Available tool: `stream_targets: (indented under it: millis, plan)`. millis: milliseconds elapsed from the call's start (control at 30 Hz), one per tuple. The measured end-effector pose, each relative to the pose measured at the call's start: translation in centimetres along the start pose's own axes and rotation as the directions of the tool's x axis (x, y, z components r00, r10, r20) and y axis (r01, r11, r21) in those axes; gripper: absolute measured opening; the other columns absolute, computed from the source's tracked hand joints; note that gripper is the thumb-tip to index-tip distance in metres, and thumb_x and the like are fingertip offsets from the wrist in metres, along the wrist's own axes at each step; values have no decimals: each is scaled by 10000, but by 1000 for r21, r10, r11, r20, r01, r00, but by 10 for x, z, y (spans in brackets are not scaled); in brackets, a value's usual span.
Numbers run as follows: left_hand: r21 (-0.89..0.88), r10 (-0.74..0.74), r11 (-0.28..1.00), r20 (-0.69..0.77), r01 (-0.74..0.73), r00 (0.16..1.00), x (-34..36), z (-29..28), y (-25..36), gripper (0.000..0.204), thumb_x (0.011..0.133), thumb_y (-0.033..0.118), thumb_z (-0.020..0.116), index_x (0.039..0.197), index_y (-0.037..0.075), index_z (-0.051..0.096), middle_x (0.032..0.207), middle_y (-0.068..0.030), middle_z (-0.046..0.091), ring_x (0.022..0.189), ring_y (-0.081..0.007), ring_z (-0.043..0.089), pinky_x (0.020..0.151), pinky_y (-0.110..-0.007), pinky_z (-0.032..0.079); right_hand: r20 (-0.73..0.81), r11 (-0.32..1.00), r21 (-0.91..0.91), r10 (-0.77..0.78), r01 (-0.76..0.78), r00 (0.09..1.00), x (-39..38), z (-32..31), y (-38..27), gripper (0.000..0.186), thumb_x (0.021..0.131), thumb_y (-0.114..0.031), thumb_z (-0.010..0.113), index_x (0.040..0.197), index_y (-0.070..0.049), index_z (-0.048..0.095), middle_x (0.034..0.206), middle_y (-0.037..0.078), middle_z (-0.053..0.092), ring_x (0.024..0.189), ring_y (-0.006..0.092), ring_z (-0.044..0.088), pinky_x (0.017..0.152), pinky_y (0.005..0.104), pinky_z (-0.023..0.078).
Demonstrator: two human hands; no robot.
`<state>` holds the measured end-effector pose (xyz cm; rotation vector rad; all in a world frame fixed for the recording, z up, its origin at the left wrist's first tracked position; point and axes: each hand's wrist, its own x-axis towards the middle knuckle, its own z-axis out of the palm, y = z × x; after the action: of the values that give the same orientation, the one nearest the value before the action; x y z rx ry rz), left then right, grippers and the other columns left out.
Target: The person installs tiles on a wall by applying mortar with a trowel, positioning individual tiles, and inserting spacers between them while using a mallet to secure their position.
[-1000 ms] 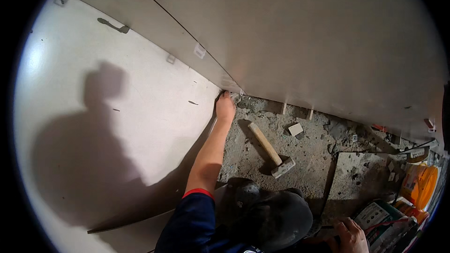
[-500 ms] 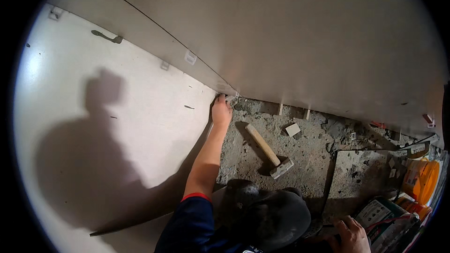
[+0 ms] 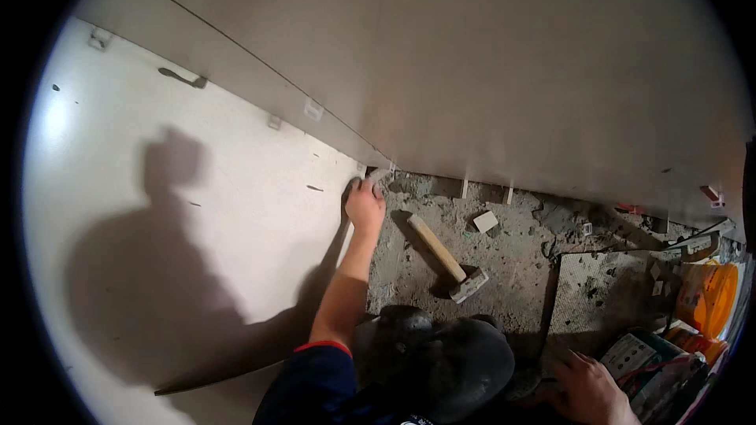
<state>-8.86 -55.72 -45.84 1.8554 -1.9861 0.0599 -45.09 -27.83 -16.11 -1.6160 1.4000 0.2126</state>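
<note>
My left hand [image 3: 365, 203] is closed at the inner corner, beside the edge of a large pale panel [image 3: 260, 212] lying on the left. A small whitish piece [image 3: 381, 173] shows at its fingertips, below a clear plastic clip [image 3: 392, 165] at the wall joint; whether the fingers grip the piece is hard to make out. Right of this hand, a hammer [image 3: 438, 247] with a wooden handle lies on rough mortar, its metal head toward me. At the lower right, my right hand [image 3: 589, 392] is low in shadow, fingers bent and blurred, near a green-and-white bag [image 3: 636, 356].
A large grey panel wall [image 3: 512, 55] rises along the far side, with thin wooden wedges [image 3: 464, 188] under its lower edge. A small pale square [image 3: 485, 222] lies on the mortar floor [image 3: 504, 267]. Rightward are a textured board [image 3: 587, 291] and an orange container [image 3: 713, 299].
My left hand has drawn slightly back from the corner, and the whitish piece at its fingertips shows more. My right hand has shifted a little, with its fingers reaching farther left.
</note>
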Motion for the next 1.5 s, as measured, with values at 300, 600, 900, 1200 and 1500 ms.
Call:
stream_targets:
  millis: [300,600,900,1200,1500]
  plan:
    - [-117,-169,952,571,283,804,-122,-56,99,256,898,305,616,1036,102,691,817,-118,683,671,-276,645,629,-379,509,-135,753,-566,-487,337,863,237,95,79,474,860,-138,559,1325,-69,501,1357,202,476,1282,396,398,1074,555,278]
    - [-584,-87,800,118,140,989,-104,-22,79,331,898,359,645,944,34,686,799,-139,673,745,-216,653,664,-383,502,-108,874,-281,-439,396,892,210,2,22,471,818,-117,611,1277,-67,516,1304,178,515,1211,347,444,1013,498,331]
    - [-769,-18,640,-29,-11,999,49,-460,244,323,919,317,631,761,37,604,628,-15,594,554,-93,514,512,-285,432,-202,916,-54,-400,398,894,-14,-164,-91,473,777,-96,663,1230,-64,532,1250,154,555,1140,297,491,952,440,383]
    - [-679,-218,687,-531,-257,819,231,-729,279,143,882,180,670,950,55,648,817,-90,664,676,-201,641,625,-298,498,-220,956,167,-202,241,954,-252,-286,-205,478,736,-75,715,1183,-62,547,1197,130,595,1069,248,537,891,382,435]
    - [-801,-512,597,-419,-40,750,302,-813,247,333,863,160,683,1125,-20,584,1099,-194,612,998,-289,626,822,-329,516,-252,952,221,-155,212,955,-446,-401,-341,487,695,-54,768,1136,-59,562,1144,106,634,998,198,583,830,325,487]
